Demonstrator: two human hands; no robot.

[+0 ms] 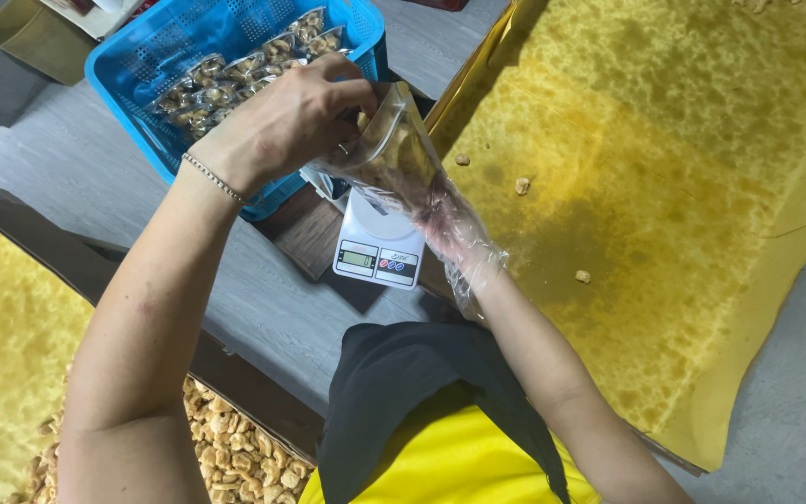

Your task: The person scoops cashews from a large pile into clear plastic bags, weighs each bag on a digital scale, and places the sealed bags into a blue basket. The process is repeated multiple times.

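A wide yellow sheet [664,215], greasy and dotted with a few crumbs, spreads to the right of the hands. Beyond the left hand [282,121] sits a blue crate [132,65] of filled clear packets. Under both hands a white scale [377,245] waits on the counter [263,308]. The left hand pinches the rim of a clear pouch [389,149], likely to keep it open, while the gloved right hand [445,219] clasps it from beneath
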